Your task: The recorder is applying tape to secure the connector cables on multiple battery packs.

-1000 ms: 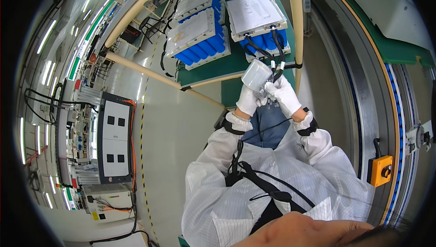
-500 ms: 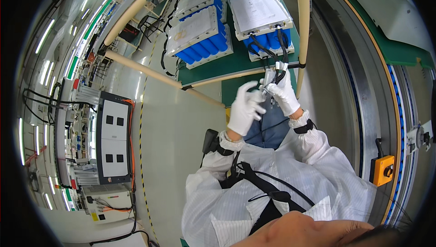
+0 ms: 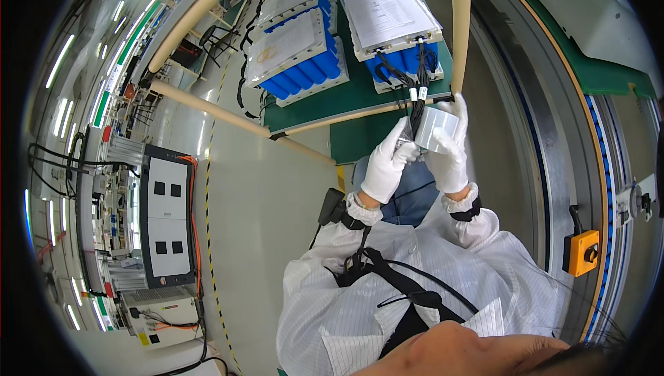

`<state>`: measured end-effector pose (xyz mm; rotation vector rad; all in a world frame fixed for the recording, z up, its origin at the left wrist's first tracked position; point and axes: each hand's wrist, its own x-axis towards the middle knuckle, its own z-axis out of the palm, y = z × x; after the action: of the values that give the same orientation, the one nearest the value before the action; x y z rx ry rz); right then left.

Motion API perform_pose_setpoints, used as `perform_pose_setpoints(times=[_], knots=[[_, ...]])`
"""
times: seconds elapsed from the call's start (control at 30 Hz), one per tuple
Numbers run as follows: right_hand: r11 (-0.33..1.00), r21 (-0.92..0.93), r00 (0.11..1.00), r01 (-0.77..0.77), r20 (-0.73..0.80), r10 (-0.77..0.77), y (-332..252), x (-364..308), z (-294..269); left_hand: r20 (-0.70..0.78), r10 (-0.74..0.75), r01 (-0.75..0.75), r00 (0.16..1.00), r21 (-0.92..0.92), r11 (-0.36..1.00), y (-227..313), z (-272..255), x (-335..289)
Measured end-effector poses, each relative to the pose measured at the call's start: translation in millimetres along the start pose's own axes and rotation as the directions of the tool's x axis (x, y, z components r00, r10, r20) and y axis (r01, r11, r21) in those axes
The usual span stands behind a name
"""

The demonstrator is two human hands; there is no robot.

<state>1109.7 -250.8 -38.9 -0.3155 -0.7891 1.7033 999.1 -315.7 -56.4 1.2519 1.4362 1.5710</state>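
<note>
A bundle of black cables with white labels hangs from the front of a battery pack of blue cells between white plates. My left hand, in a white glove, is closed round the lower end of the bundle; the cable ends are mostly hidden by its fingers. My right hand, also gloved, grips a shiny, silvery-grey film-like piece just right of the cables. Whether this piece is a roll or a folded bag I cannot tell. Both hands are close together below the bench's front rail.
Printed sheets lie on the pack. More blue battery packs stand in a row to the left on the green bench. Beige tubes frame the bench. At right, an orange switch box sits beside metal rails.
The silvery piece now shows broad and flat in my right hand, beside the cables. My left hand has moved from open fingers beside the cables to a closed grip on them.
</note>
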Motion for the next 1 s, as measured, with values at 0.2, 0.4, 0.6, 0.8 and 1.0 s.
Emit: perform_pose_setpoints(times=[0.2, 0.4, 0.6, 0.8, 1.0], knots=[[0.72, -0.655, 0.966, 0.229, 0.059, -0.253, 0, -12, 26, 0.045, 0.075, -0.073, 0.996, -0.053, 0.996, 0, 1, 3], [0.278, -0.737, 0.784, 0.616, 0.606, -0.131, -20, 12, 49, 0.162, 0.003, 0.087, 0.987, -0.541, 0.837, -23, -1, 4], [0.983, 0.175, 0.998, -0.062, -0.007, 0.064, 42, 46, -6, 0.233, -0.251, 0.342, 0.94, -0.675, 0.653, 14, -1, 0], [0.493, 0.644, 0.801, -0.585, 0.365, 0.475, 73, 31, 1, 0.149, -0.362, 0.371, 0.92, -0.625, 0.686, 11, -1, -1], [0.837, 0.388, 0.919, -0.387, 0.238, 0.315, 79, 19, -43, -0.038, -0.259, 0.244, 0.965, -0.235, 0.941, 21, -2, -2]])
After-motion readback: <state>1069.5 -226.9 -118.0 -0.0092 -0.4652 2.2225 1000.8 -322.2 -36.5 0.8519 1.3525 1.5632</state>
